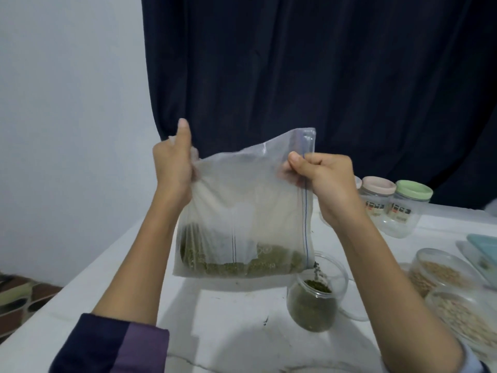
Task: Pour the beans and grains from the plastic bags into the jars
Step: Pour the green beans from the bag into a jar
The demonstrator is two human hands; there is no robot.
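Left hand [173, 168]: fingers curled, gripping upper left edge of plastic bag [242, 205], thumb raised. Right hand [322, 181]: pinching the bag's zip edge. Bag: mid-frame, green beans [231, 261] pooled low, lower right corner over open jar [313, 302] on white bench [242, 332].

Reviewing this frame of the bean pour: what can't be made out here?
Head view only:
- Left hand fingers: behind the plastic bag.
- Bag opening: at its lower right corner, too small to see.
- Labels on the two lidded jars: too small to read.
- Grain jars on the right: cut by the frame edge.
- Open jar base: rim unclear.
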